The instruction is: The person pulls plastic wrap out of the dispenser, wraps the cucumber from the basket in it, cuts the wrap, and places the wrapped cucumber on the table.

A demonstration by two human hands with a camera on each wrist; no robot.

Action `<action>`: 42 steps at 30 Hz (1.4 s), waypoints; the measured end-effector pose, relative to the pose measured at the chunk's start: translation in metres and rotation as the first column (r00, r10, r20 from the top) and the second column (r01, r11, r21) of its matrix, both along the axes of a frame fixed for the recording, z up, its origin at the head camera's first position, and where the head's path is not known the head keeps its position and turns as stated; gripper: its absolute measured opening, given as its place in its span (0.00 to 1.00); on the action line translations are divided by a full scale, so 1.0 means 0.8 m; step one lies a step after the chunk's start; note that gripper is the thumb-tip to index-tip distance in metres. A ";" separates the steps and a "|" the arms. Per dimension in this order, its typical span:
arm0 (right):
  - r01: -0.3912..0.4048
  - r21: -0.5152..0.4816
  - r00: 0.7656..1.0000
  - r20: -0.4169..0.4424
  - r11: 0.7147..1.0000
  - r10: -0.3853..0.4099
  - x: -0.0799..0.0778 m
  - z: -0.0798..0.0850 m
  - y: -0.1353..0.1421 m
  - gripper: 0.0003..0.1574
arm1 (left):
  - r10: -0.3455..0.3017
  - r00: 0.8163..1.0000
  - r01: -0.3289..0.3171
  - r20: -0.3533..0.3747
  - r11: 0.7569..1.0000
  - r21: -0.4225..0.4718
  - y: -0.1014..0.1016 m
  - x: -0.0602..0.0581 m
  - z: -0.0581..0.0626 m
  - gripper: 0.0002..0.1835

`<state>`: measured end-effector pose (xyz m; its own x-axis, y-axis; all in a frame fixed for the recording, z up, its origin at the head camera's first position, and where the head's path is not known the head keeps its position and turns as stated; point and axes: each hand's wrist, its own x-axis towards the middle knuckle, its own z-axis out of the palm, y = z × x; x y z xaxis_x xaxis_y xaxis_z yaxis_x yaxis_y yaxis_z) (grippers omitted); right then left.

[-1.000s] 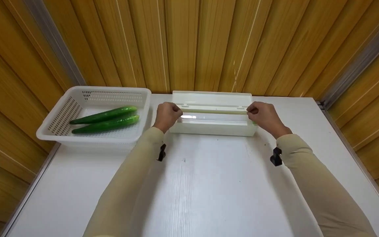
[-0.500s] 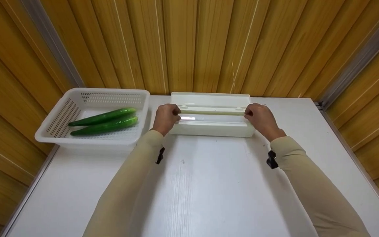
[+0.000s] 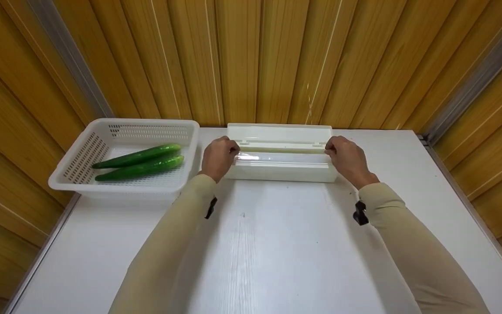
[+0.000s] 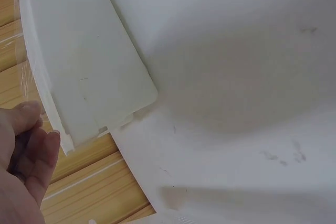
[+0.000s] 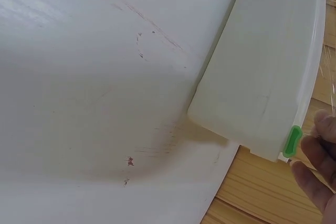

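A white cling film dispenser (image 3: 281, 173) stands at the back of the table, its lid (image 3: 279, 132) tilted up behind it. Clear cling film (image 3: 277, 158) stretches across the box between both hands. At the box's left end, my left hand (image 3: 219, 158) pinches one corner of the film between thumb and fingers. My right hand (image 3: 347, 160) pinches the opposite corner at the right end. In the left wrist view, transparent film (image 4: 25, 77) runs up from the fingertips. A green slider (image 5: 292, 141) sits on the box's end beside the right fingers. The roll inside is mostly hidden.
A white perforated basket (image 3: 177, 188) on the left holds two green cucumbers (image 3: 140, 168). Behind the table rises a wood-patterned wall (image 3: 273, 61). The white tabletop (image 3: 277, 244) extends in front of the dispenser, with small marks on it.
My right hand has shifted slightly left, toward the other hand, since the first frame. Both hands keep their pinch on the film. The basket and dispenser have stayed in place.
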<state>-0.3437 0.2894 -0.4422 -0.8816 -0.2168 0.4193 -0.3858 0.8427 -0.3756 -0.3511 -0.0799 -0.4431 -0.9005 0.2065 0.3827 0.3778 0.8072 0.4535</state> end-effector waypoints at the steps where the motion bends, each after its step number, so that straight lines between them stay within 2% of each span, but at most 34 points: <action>1: -0.005 0.000 1.000 -0.008 1.000 0.005 0.001 0.001 0.000 0.03 | -0.004 1.000 0.004 0.000 1.000 0.007 -0.001 0.000 0.001 0.06; 7: -0.027 0.008 0.999 -0.022 1.000 0.027 0.003 0.007 0.003 0.03 | -0.035 0.999 0.035 -0.006 0.998 0.055 -0.008 -0.001 0.002 0.04; 15: 0.003 -0.018 0.999 0.036 1.000 -0.003 0.004 0.013 0.005 0.03 | -0.041 0.998 0.033 0.049 0.989 0.146 -0.013 0.000 0.002 0.05; 21: 0.030 -0.062 0.996 0.090 0.998 -0.025 0.004 0.016 0.004 0.05 | -0.053 0.998 0.046 0.037 0.984 0.172 -0.015 0.001 0.005 0.04; 28: 0.052 -0.094 0.994 0.101 0.994 -0.043 0.007 0.021 0.002 0.06 | -0.053 0.999 0.053 -0.005 0.983 0.173 -0.017 0.001 0.010 0.03; 35: 0.054 -0.102 0.996 0.083 0.993 -0.045 0.008 0.028 0.002 0.06 | -0.052 0.999 0.051 0.001 0.982 0.180 -0.018 0.005 0.021 0.04; 42: 0.047 -0.112 0.997 0.073 0.993 -0.039 0.011 0.031 0.006 0.08 | -0.054 0.998 0.057 -0.022 0.984 0.167 -0.019 0.006 0.025 0.05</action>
